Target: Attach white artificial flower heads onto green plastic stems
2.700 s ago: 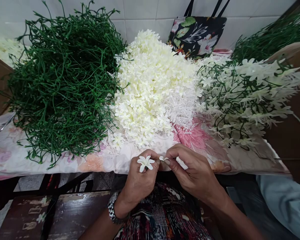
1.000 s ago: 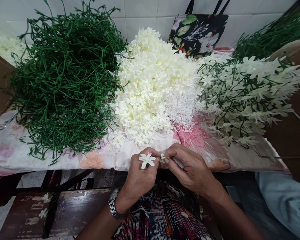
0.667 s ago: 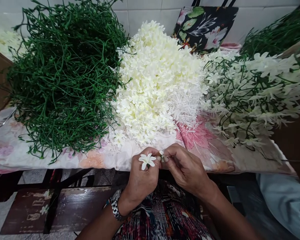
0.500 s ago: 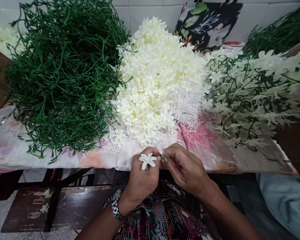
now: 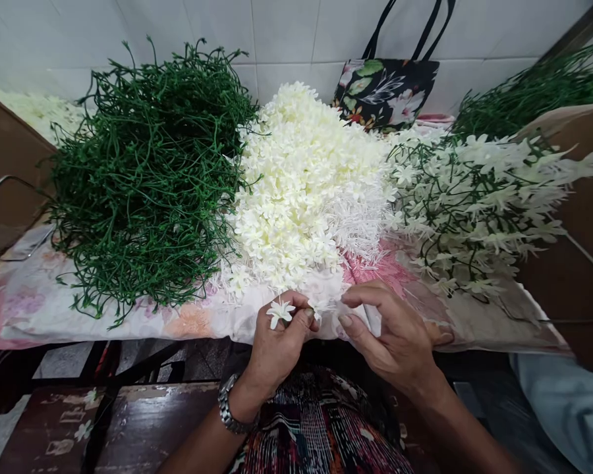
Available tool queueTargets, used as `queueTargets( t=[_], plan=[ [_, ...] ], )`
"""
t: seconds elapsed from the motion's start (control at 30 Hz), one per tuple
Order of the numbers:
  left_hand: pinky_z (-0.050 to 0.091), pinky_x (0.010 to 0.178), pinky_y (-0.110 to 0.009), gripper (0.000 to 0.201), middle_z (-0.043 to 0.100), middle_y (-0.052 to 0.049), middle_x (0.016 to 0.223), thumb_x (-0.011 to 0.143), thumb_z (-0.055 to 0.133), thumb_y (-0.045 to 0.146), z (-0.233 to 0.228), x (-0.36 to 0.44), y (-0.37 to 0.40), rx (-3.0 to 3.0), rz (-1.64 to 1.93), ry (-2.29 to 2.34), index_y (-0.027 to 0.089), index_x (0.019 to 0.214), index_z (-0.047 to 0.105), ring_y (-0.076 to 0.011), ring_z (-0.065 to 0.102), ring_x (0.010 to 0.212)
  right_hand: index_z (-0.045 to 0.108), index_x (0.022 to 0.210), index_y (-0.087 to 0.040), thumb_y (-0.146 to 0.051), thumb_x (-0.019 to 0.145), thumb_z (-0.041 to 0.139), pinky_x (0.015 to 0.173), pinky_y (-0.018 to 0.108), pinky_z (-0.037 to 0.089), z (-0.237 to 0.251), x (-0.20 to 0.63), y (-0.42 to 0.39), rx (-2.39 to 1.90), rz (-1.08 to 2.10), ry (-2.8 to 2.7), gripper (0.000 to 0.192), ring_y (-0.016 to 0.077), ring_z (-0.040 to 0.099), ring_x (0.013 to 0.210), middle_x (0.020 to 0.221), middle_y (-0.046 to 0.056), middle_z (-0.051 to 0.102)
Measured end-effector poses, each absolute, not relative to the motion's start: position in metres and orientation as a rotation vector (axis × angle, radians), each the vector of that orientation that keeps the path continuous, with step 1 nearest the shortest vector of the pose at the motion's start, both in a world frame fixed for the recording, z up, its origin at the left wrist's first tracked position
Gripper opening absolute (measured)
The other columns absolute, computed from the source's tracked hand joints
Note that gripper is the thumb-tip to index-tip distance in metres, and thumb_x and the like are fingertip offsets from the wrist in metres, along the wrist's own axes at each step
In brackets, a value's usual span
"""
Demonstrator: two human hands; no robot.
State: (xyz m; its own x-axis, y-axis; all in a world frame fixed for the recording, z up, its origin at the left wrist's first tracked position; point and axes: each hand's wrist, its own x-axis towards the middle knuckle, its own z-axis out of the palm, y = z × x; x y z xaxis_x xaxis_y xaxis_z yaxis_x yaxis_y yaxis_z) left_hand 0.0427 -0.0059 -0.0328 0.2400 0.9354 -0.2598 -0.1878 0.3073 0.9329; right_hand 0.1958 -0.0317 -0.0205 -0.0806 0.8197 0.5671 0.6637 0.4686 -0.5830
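Note:
My left hand (image 5: 279, 352), with a watch at the wrist, is closed on an artificial flower stem. One white blossom (image 5: 280, 313) stands out above the hand, and a smaller white piece (image 5: 321, 305) shows beside the fingertips. Most of the stem is hidden by the fingers. To the right, my right hand (image 5: 398, 339) is apart from it, thumb and forefinger spread with nothing visible between them. Beyond both hands lie a heap of loose white blossoms (image 5: 291, 204) and a patch of thin white strands (image 5: 358, 227).
A big tangle of green plastic stems (image 5: 148, 191) sits at the left. White flowers on green stems (image 5: 474, 217) are piled at the right. A floral cloth (image 5: 143, 322) covers the table. Cardboard boxes (image 5: 10, 178) flank it, and a black floral bag (image 5: 385, 92) leans on the tiled wall.
My right hand has let go beside the left fingertips, moved right and spread its fingers. My left hand keeps the flower stem. The view has tilted up, showing more wall.

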Motion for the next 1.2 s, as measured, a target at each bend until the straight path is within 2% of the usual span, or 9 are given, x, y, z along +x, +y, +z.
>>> queueTargets(
  t=[0.13, 0.33, 0.7, 0.87, 0.97, 1.03, 1.1, 1.2],
  plan=[
    [0.037, 0.048, -0.015, 0.01, 0.053, 0.005, 0.052, 0.073, 0.055, 0.016, -0.033, 0.042, -0.008, 1.025, 0.961, 1.029, 0.016, 0.063, 0.055, -0.0057, 0.044, 0.048, 0.054, 0.088, -0.019, -0.007, 0.082, 0.052, 0.059, 0.025, 0.048, -0.021, 0.19, -0.034, -1.208, 0.24, -1.811, 0.014, 0.0135, 0.057, 0.068, 0.075, 0.002, 0.056],
    [0.04, 0.052, -0.016, 0.01, 0.049, 0.005, 0.055, 0.074, 0.054, 0.016, -0.036, 0.042, -0.01, 1.143, 0.935, 1.055, 0.016, 0.064, 0.055, -0.0073, 0.045, 0.053, 0.054, 0.081, -0.017, -0.007, 0.084, 0.052, 0.057, 0.024, 0.046, -0.024, 0.184, -0.034, -1.177, 0.261, -1.85, 0.011, 0.0126, 0.053, 0.065, 0.07, 0.003, 0.055],
    [0.038, 0.05, -0.017, 0.009, 0.049, 0.005, 0.054, 0.071, 0.051, 0.014, -0.041, 0.043, -0.012, 1.194, 0.93, 1.096, 0.016, 0.063, 0.053, -0.008, 0.043, 0.051, 0.05, 0.084, -0.019, -0.007, 0.088, 0.046, 0.056, 0.026, 0.045, -0.036, 0.179, -0.03, -1.167, 0.21, -1.91, 0.013, 0.0141, 0.05, 0.065, 0.07, 0.002, 0.051],
    [0.042, 0.051, -0.018, 0.01, 0.051, 0.004, 0.054, 0.071, 0.052, 0.013, -0.036, 0.043, -0.01, 1.245, 0.934, 1.102, 0.017, 0.062, 0.054, -0.0092, 0.047, 0.053, 0.052, 0.082, -0.018, -0.008, 0.087, 0.046, 0.056, 0.025, 0.045, -0.033, 0.182, -0.028, -1.15, 0.318, -1.91, 0.012, 0.0137, 0.051, 0.064, 0.069, 0.002, 0.053],
    [0.05, 0.061, -0.022, 0.009, 0.062, 0.0, 0.066, 0.074, 0.054, 0.015, -0.03, 0.039, -0.011, 1.292, 0.882, 1.016, 0.016, 0.078, 0.062, -0.0125, 0.058, 0.062, 0.054, 0.082, -0.019, -0.01, 0.087, 0.047, 0.054, 0.023, 0.045, -0.024, 0.192, -0.027, -1.154, 0.4, -1.889, 0.012, 0.0127, 0.053, 0.062, 0.069, 0.002, 0.056],
    [0.053, 0.07, -0.027, 0.032, 0.069, -0.006, 0.088, 0.073, 0.058, 0.013, -0.029, 0.034, -0.011, 1.316, 0.868, 0.94, 0.018, 0.104, 0.061, -0.0168, 0.064, 0.076, 0.054, 0.08, -0.02, -0.009, 0.085, 0.048, 0.053, 0.023, 0.044, -0.016, 0.204, -0.027, -1.189, 0.363, -1.864, 0.013, 0.0124, 0.054, 0.061, 0.067, 0.0, 0.057],
    [0.052, 0.084, -0.034, 0.053, 0.066, -0.011, 0.113, 0.073, 0.06, 0.012, -0.03, 0.028, -0.011, 1.379, 0.9, 0.893, 0.021, 0.125, 0.052, -0.0208, 0.064, 0.092, 0.054, 0.078, -0.021, -0.009, 0.084, 0.05, 0.054, 0.024, 0.044, -0.006, 0.224, -0.027, -1.244, 0.248, -1.82, 0.014, 0.0128, 0.055, 0.061, 0.066, 0.0, 0.057],
    [0.048, 0.093, -0.039, 0.055, 0.063, -0.012, 0.12, 0.076, 0.06, 0.015, -0.036, 0.022, -0.01, 1.465, 0.953, 0.923, 0.024, 0.129, 0.051, -0.0244, 0.061, 0.104, 0.056, 0.08, -0.023, -0.012, 0.083, 0.054, 0.058, 0.028, 0.046, 0.014, 0.265, -0.023, -1.418, -0.045, -1.657, 0.011, 0.0161, 0.058, 0.065, 0.072, 0.001, 0.059]
  ],
)
